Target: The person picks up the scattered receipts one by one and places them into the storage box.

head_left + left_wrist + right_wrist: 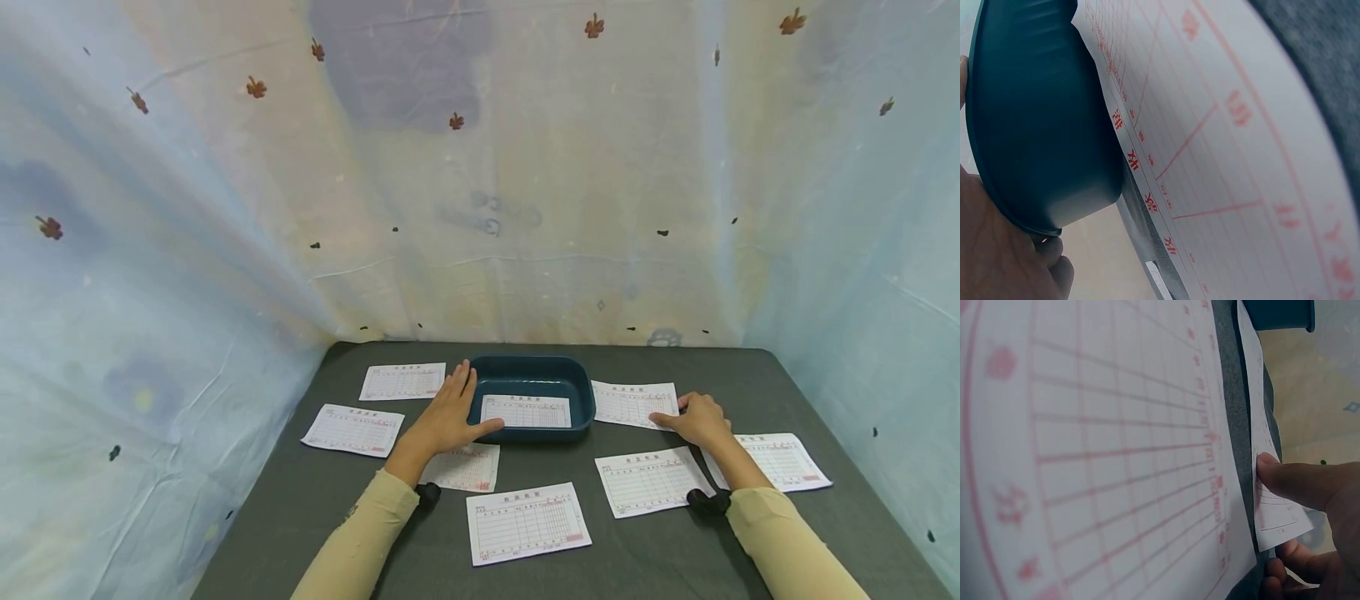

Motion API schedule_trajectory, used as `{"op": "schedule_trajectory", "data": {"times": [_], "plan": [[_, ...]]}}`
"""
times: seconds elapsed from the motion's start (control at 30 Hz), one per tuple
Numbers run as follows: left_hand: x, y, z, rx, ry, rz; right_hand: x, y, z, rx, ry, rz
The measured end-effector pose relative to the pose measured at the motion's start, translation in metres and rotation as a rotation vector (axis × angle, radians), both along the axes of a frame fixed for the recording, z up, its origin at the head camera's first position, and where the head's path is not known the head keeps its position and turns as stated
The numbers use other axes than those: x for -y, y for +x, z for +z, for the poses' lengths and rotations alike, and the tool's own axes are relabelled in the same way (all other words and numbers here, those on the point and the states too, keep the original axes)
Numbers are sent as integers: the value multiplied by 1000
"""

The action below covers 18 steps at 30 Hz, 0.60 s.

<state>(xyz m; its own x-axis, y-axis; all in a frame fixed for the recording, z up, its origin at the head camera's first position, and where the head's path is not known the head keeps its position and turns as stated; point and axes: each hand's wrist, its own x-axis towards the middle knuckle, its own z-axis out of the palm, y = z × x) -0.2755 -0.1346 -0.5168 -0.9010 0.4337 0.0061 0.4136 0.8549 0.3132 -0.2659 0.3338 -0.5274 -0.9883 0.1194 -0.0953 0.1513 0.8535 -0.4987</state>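
A dark teal tray [531, 433] stands at the back of the table, with a printed receipt slip [525, 411] inside it. My left hand [444, 417] rests against the tray's left end, fingers extended and thumb over the front rim. In the left wrist view the tray wall [1035, 125] shows beside this hand [997, 244]. To the right of the tray, my right hand [701, 419] pinches the near right corner of another receipt slip [626, 403]. Its thumb lies on top of that slip [1275, 515] in the right wrist view, with the other fingers curled at its edge.
More receipt slips lie about: two on the left [402, 382] [356, 430], one [472, 468] partly under my left wrist, one [527, 522] in front, and two on the right [651, 481] [780, 460]. A patterned curtain [525, 292] hangs behind the grey tabletop [420, 550].
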Motion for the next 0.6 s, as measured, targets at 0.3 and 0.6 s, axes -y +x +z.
{"op": "schedule_trajectory", "data": {"times": [0.3, 0.6], "plan": [[-1, 0, 1, 1, -10, -1, -10, 3, 1, -30, -110, 31], [-1, 0, 3, 10, 1, -3, -22, 0, -1, -28, -245, -18]]}}
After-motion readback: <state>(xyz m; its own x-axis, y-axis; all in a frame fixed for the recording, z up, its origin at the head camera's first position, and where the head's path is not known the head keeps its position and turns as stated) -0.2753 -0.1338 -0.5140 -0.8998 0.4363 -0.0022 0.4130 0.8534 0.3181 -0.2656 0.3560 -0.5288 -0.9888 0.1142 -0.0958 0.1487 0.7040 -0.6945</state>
